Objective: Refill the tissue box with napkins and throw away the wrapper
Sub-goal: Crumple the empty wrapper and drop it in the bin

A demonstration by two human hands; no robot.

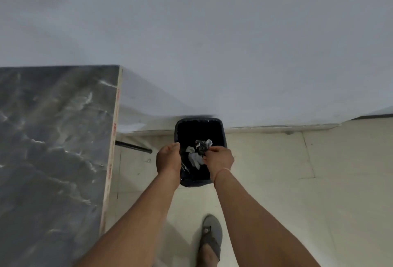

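A black plastic waste bin (219, 125) stands on the floor against the white wall. Both my hands hover over its mouth. My right hand (219, 159) pinches a crumpled black-and-white wrapper (201, 146) above the bin's inside. My left hand (168, 158) is curled at the bin's left rim; I cannot see whether it holds anything. Pale crumpled bits (194, 158) show below the wrapper, inside the bin. The tissue box is not in view.
A dark marbled tabletop (53, 149) fills the left side, its pale edge close to my left arm. A black table leg (134, 147) runs beneath it. Light floor tiles spread to the right. My foot in a grey slipper (210, 239) is below.
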